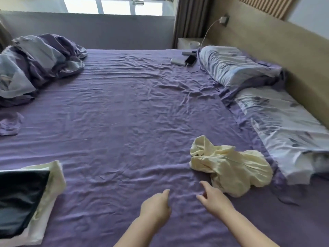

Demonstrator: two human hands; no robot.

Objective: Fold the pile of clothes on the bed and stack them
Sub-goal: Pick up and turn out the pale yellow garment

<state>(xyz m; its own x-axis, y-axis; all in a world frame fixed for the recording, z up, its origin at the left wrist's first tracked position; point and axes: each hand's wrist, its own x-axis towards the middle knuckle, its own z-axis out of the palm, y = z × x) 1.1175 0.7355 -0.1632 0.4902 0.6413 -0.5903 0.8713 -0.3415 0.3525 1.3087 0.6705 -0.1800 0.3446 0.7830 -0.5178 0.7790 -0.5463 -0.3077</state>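
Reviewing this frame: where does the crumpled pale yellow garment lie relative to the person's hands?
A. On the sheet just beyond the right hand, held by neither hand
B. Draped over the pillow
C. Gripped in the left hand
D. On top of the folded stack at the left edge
A: the pale yellow garment lies crumpled on the purple sheet, just past the right hand; the left hand holds nothing.

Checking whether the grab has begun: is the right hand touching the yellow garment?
Apart. The head view shows purple sheet between the right hand and the yellow garment; fingers are spread, holding nothing.
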